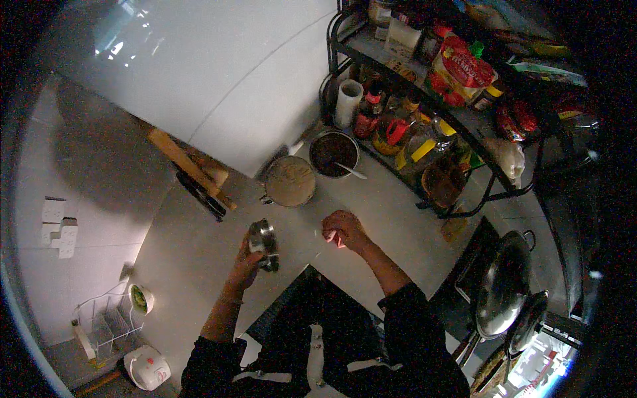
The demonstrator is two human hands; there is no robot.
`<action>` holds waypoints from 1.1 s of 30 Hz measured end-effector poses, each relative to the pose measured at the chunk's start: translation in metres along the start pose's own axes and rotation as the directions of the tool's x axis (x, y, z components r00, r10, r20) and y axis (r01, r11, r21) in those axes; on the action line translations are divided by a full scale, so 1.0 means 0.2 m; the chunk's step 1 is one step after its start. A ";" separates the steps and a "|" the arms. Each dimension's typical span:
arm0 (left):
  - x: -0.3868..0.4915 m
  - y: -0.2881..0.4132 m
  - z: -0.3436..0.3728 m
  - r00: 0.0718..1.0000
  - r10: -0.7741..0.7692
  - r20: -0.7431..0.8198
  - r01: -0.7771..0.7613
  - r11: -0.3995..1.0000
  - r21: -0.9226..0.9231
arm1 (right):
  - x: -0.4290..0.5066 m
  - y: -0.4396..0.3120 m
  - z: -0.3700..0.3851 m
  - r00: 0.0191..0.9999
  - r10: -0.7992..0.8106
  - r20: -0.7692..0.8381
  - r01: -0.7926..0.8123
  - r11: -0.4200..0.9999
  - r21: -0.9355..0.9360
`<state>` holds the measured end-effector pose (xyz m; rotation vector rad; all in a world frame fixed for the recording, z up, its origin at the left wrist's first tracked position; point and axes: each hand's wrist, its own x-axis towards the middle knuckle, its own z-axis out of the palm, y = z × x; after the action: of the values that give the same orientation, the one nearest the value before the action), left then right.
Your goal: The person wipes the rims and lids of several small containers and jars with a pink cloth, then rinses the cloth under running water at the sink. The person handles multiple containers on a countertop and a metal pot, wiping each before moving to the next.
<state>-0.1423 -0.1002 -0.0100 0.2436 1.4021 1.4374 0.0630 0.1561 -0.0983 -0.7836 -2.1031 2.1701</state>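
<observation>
My left hand [246,263] grips a shiny metal bowl or cup [264,244], tilted on its side above the countertop [199,268]. A crumpled pinkish cloth [338,241] is bunched in my right hand [344,229], over the counter to the right of the metal vessel. Beyond the hands stands a round container with a pale tan top [290,181], a handle or latch at its lower left. Touching or close beside it is a round pot of dark contents [332,151] with a spoon [352,171] resting in it.
A black rack [383,64] with bottles, jars and packets stands at the back right. Wooden boards [189,164] and a black-handled object [199,195] lie at the left. Lidded pans [503,288] sit at the right. A wire rack [107,323] and a white appliance [147,367] stand lower left.
</observation>
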 end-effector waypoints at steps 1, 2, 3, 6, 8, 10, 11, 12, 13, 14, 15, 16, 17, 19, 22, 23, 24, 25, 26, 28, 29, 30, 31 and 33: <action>-0.02 0.02 0.02 0.997 -0.030 0.075 0.044 0.981 -0.189 | -0.02 -0.01 0.00 0.997 0.072 0.000 -0.071 0.987 0.143; -0.04 0.04 0.04 0.992 -0.046 0.119 0.079 0.954 -0.290 | -0.06 -0.02 -0.01 0.984 0.175 0.017 -0.175 0.961 0.213; -0.04 0.04 0.06 0.984 -0.060 0.165 0.119 0.918 -0.378 | -0.09 -0.05 -0.02 0.965 0.261 0.020 -0.256 0.927 0.273; -0.03 0.04 0.13 0.968 -0.063 0.243 0.180 0.849 -0.496 | -0.20 -0.15 0.04 0.935 -0.009 -0.354 0.186 0.863 0.470; 0.00 0.04 0.17 0.958 -0.054 0.282 0.203 0.822 -0.531 | -0.26 -0.24 0.04 0.966 -0.053 -0.254 0.252 0.424 0.870; 0.02 0.03 0.21 0.947 -0.048 0.317 0.226 0.801 -0.555 | -0.32 -0.35 0.04 0.973 -0.006 -0.230 0.221 0.297 0.929; 0.02 0.03 0.23 0.941 -0.045 0.336 0.238 0.792 -0.561 | -0.38 -0.42 0.04 0.945 0.100 -0.312 0.232 0.471 0.851; 0.04 0.01 0.24 0.936 -0.039 0.349 0.244 0.787 -0.566 | -0.44 -0.48 0.05 0.886 0.218 -0.409 0.193 0.628 0.754; 0.05 0.00 0.24 0.932 -0.037 0.360 0.251 0.782 -0.570 | -0.49 -0.55 0.06 0.912 0.163 -0.378 0.214 0.596 0.774; 0.06 -0.02 0.24 0.928 -0.037 0.370 0.259 0.779 -0.571 | -0.53 -0.62 0.08 0.928 0.134 -0.348 0.218 0.562 0.798; 0.07 -0.05 0.24 0.951 -0.075 0.299 0.249 0.759 -0.601 | -0.55 -0.67 0.11 0.942 0.104 -0.319 0.220 0.527 0.821; 0.10 -0.07 0.24 0.958 -0.062 0.278 0.187 0.872 -0.451 | -0.56 -0.71 0.14 0.948 0.107 -0.300 0.200 0.533 0.822; 0.12 -0.08 0.25 0.963 -0.033 0.266 0.127 0.931 -0.343 | -0.56 -0.73 0.18 0.954 0.110 -0.280 0.180 0.539 0.823; 0.14 -0.09 0.27 0.972 -0.057 0.228 0.120 0.954 -0.274 | -0.56 -0.73 0.23 0.957 0.165 -0.238 0.106 0.566 0.818; 0.11 -0.04 0.36 0.955 -0.111 0.275 0.174 0.961 -0.216 | -0.49 -0.63 0.26 0.938 0.062 -0.342 0.183 0.748 0.638; 0.09 -0.01 0.40 0.921 -0.064 0.384 0.097 0.993 -0.068 | -0.47 -0.59 0.27 0.885 -0.167 -0.435 0.366 0.827 0.427; 0.07 0.02 0.43 0.895 -0.049 0.443 0.036 0.999 0.038 | -0.45 -0.56 0.27 0.858 -0.243 -0.453 0.437 0.808 0.395; 0.06 0.04 0.46 0.865 -0.034 0.501 -0.038 0.990 0.133 | -0.43 -0.54 0.28 0.868 -0.189 -0.460 0.429 0.750 0.503; 0.05 0.04 0.47 0.860 -0.030 0.509 -0.081 0.978 0.193 | -0.41 -0.53 0.28 0.926 0.006 -0.378 0.307 0.571 0.762; 0.07 0.02 0.45 0.838 0.030 0.545 -0.179 0.959 0.222 | -0.38 -0.54 0.31 0.945 0.196 -0.263 0.190 0.326 0.926; 0.09 -0.02 0.43 0.861 0.045 0.506 -0.178 0.960 0.218 | -0.38 -0.56 0.35 0.928 0.227 -0.296 0.210 0.337 0.918; 0.11 -0.07 0.38 0.884 0.059 0.464 -0.177 0.961 0.214 | -0.37 -0.58 0.39 0.926 0.205 -0.318 0.242 0.323 0.915; 0.13 -0.12 0.34 0.904 0.072 0.421 -0.175 0.962 0.210 | -0.37 -0.60 0.42 0.928 0.191 -0.320 0.173 0.541 0.823; 0.18 -0.20 0.25 0.941 -0.125 0.314 0.154 0.986 -0.070 | -0.39 -0.64 0.49 0.955 -0.018 -0.297 0.184 0.820 0.542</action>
<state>-0.0994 -0.0526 -0.0471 0.2892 1.0725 1.2816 0.0545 0.0499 0.0446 -0.8204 -1.2274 2.2701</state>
